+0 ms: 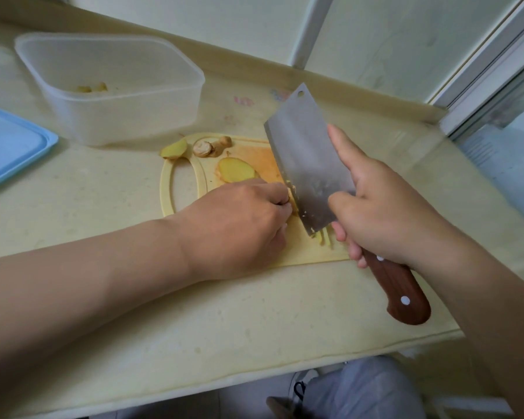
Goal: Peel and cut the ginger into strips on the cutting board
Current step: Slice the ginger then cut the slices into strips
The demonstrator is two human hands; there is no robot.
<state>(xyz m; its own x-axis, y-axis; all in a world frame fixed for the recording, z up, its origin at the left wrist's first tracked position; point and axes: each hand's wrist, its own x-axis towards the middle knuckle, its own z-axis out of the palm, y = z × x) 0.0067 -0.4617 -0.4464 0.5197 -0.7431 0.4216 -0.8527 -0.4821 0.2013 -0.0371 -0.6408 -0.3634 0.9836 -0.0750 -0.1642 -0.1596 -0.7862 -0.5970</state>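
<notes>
A small pale yellow cutting board [180, 189] lies on the counter. My right hand [384, 213] grips the wood-handled cleaver [309, 164], index finger laid along the blade, edge down on the board. My left hand [239, 228] presses ginger against the blade's left face with curled fingers; that piece is mostly hidden. Thin cut ginger strips [324, 238] lie just under the blade's heel. A peeled ginger slice [236, 170] rests further back on the board. Unpeeled knobs and trimmings [209, 146] and another ginger chunk [173, 149] sit at the board's far edge.
A translucent plastic container [109, 86] with a few ginger bits inside stands at the back left. A light blue lid [9, 146] lies at the left edge. A wall and window frame [481, 71] bound the counter on the right. The counter's front edge [315, 355] is near me.
</notes>
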